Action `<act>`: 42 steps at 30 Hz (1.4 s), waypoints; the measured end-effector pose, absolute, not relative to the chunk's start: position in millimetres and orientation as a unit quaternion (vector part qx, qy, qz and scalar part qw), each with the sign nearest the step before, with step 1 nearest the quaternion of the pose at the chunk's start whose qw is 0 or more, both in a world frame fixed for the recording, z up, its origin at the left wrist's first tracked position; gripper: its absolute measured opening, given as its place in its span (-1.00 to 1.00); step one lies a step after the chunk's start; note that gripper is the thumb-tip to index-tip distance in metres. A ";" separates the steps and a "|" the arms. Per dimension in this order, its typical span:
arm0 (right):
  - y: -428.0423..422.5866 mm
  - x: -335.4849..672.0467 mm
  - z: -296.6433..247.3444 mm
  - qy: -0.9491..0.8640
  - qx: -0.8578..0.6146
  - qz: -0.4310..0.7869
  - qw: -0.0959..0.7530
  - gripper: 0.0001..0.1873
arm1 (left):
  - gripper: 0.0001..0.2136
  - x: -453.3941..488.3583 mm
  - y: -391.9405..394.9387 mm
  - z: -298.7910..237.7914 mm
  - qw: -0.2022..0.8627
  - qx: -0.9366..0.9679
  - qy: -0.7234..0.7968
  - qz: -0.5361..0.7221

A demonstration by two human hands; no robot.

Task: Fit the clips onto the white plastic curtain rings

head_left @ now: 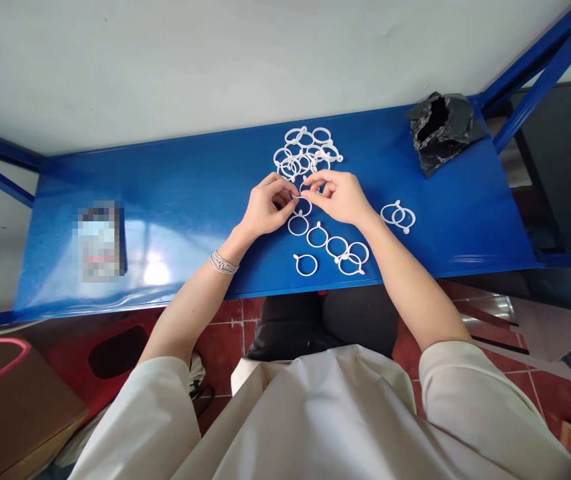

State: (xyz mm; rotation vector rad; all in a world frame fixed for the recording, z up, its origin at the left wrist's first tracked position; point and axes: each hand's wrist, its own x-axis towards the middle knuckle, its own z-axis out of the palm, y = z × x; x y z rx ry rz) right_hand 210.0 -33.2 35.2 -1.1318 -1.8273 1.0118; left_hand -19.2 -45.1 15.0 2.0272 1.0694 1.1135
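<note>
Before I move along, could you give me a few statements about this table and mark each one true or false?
1. The table is blue. True.
2. A bracelet is on the right wrist. False: it is on the left wrist.
3. The left hand and right hand are close together, fingers bent. True.
4. All the white rings lie in one heap. False: some are spread nearer the table's front edge, and two overlap off to the right.
5. The black bag is at the table's left end. False: it is at the right end.
</note>
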 end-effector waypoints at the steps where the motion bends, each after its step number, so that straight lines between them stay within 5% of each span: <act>1: -33.8 209.2 34.9 -0.720 -0.437 0.400 0.361 -0.67 | -0.94 -19.0 -45.2 14.2 0.287 0.760 0.395 0.429; 11: -35.4 204.3 34.8 -0.614 -0.369 0.613 0.333 -0.59 | -0.80 -11.2 -50.4 14.6 0.283 0.732 0.398 0.474; 20: -43.7 195.5 44.4 -0.613 -0.354 0.640 0.301 -0.31 | -0.68 -7.9 -53.9 33.2 0.547 0.649 0.370 0.379; 27: -51.9 178.4 41.4 -0.592 -0.334 0.638 0.361 -0.13 | -0.63 1.9 -57.9 35.9 0.600 0.602 0.355 0.389; 42: -44.0 181.3 52.4 -0.445 -0.339 0.729 0.396 -0.25 | -0.49 0.7 -51.9 38.8 0.652 0.537 0.335 0.418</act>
